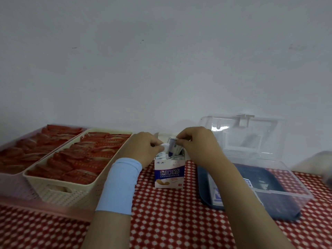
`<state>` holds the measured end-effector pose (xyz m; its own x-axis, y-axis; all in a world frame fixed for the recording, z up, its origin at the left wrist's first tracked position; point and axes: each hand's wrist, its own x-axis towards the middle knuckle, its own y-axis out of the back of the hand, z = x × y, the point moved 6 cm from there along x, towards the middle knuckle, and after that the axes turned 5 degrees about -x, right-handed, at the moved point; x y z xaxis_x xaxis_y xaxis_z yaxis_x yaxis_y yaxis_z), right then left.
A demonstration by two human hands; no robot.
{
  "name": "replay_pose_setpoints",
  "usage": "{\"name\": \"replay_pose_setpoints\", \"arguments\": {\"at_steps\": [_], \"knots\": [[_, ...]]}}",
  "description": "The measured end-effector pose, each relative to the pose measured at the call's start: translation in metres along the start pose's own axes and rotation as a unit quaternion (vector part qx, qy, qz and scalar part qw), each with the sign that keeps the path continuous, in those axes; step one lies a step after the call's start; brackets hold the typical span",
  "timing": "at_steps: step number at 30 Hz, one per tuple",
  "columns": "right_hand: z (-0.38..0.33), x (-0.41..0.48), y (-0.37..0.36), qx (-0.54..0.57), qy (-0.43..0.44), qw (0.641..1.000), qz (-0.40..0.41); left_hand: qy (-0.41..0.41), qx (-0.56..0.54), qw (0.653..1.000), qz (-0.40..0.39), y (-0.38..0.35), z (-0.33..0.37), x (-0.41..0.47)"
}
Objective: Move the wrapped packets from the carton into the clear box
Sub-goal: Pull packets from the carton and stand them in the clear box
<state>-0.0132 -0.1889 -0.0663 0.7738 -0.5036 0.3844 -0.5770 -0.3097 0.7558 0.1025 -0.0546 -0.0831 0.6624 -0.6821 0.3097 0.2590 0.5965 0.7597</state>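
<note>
A small white and blue carton [169,174] stands open on the red patterned tablecloth, with several wrapped packets [162,156] poking out of its top. Both hands are over its opening. My right hand [198,145] pinches a white and blue packet [172,143] lifted just above the carton. My left hand [143,147], with a light blue wrist band, grips white packets at the carton's left rim. The clear box [280,178] sits to the right with its lid raised against the wall; a packet [216,194] lies inside, partly hidden by my right forearm.
A cream basket [59,190] full of red packets stands left of the carton, inside a pink tray [21,200] that holds more red packets. A white wall rises right behind everything. A blurred pale object [321,164] sits at the far right edge.
</note>
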Motion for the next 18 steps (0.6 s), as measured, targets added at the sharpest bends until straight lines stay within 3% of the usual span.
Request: {"name": "replay_pose_setpoints", "arguments": {"at_steps": [6,11,18], "knots": [[-0.001,-0.001,0.005,0.046,0.009,0.999,0.015,0.018,-0.005,1.0,-0.025,-0.003,0.002,0.0],[-0.007,0.0,0.02,0.094,0.041,0.993,0.066,0.001,-0.175,0.984,0.043,0.005,0.014,-0.001],[-0.009,-0.002,0.014,0.206,0.028,0.978,0.0,0.009,-0.267,0.963,0.045,0.006,0.02,-0.006]]}}
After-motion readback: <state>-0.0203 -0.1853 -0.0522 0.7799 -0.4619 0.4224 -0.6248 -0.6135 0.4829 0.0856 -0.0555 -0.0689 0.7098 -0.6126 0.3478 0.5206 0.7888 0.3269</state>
